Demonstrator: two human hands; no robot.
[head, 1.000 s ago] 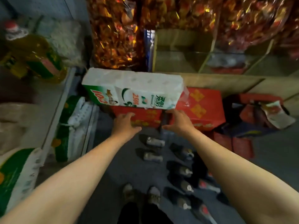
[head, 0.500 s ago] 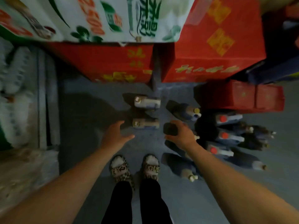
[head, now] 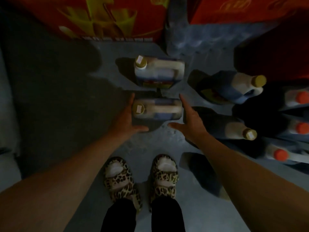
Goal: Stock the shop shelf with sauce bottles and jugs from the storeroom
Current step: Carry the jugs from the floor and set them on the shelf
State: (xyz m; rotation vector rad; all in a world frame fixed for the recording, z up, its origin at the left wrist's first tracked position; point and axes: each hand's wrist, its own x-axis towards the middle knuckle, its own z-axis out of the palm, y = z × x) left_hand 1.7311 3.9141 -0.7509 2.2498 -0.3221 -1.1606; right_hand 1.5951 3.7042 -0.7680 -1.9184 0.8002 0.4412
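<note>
Two white jugs with yellow caps stand on the grey floor in front of my feet. The nearer jug [head: 160,108] lies between my two hands. My left hand [head: 127,119] has straight fingers along the jug's left side, at its cap, thumb spread below. My right hand [head: 190,119] is spread at the jug's right end, fingers straight, and holds nothing. The farther jug [head: 160,71] stands just behind. More jugs with yellow caps [head: 234,87] and dark bottles with orange caps [head: 299,97] stand to the right.
Red cartons [head: 103,19] with yellow print stand at the back, a second red carton [head: 242,9] to their right with a gap between. My feet in leopard-print slippers [head: 140,180] are close below the jugs. Dark shadow covers the floor on the left.
The view has dropped closer to the floor. Both hands have moved down from the cartons onto either side of the nearer jug.
</note>
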